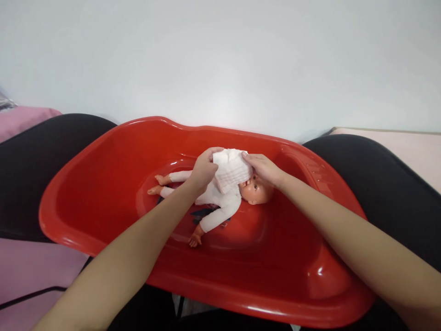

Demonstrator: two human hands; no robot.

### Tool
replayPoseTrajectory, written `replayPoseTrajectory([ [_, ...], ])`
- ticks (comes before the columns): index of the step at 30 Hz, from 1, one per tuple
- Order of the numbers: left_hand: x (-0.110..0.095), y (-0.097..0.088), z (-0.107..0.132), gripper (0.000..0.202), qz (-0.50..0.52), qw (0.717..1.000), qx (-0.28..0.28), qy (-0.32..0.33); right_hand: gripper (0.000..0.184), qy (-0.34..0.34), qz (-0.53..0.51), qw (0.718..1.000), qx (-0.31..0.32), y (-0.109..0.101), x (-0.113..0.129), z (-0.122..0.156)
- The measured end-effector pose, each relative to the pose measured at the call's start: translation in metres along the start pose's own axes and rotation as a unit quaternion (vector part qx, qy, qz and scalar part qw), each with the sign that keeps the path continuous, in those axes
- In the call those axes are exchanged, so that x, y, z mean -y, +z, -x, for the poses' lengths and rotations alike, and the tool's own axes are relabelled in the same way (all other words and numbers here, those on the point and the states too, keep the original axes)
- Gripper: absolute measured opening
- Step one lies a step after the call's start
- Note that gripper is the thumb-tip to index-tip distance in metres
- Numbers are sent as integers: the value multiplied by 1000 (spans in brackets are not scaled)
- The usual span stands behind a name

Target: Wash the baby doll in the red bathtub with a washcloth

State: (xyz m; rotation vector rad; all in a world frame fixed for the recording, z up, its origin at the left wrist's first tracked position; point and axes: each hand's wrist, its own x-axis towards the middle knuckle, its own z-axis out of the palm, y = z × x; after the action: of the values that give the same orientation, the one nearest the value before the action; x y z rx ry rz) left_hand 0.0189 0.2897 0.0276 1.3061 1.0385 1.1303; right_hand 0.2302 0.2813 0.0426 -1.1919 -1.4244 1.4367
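Observation:
A baby doll (pixel 220 204) in a white suit lies on its back in a red plastic tub (pixel 103 184), head to the right. A folded white cloth (pixel 232 170) is held above the doll's chest and face. My left hand (pixel 204 169) grips the cloth's left edge with closed fingers. My right hand (pixel 263 168) pinches the cloth's right edge, just over the doll's head (pixel 258 192).
The tub rests across my lap, with my black-clad legs (pixel 379 184) on either side. A pink surface (pixel 24 122) lies at the far left and a pale one (pixel 406 147) at the right. A plain white wall (pixel 220 59) fills the background.

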Motion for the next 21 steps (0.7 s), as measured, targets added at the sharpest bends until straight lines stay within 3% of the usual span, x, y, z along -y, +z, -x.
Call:
replayPoseTrajectory([
  [5, 1, 1, 1, 69, -19, 1000, -7, 15, 57, -1, 6, 1000, -3, -3, -4, -5],
  [11, 2, 0, 0, 66, -27, 999, -19, 15, 48, -4, 8, 1000, 7, -2, -2, -2],
  [15, -5, 1, 3, 53, -28, 999, -14, -11, 47, -10, 25, 999, 19, 0, 1, 1],
  [21, -12, 5, 7, 54, -132, 990, -8, -37, 43, -37, 60, 997, -11, 0, 2, 1],
])
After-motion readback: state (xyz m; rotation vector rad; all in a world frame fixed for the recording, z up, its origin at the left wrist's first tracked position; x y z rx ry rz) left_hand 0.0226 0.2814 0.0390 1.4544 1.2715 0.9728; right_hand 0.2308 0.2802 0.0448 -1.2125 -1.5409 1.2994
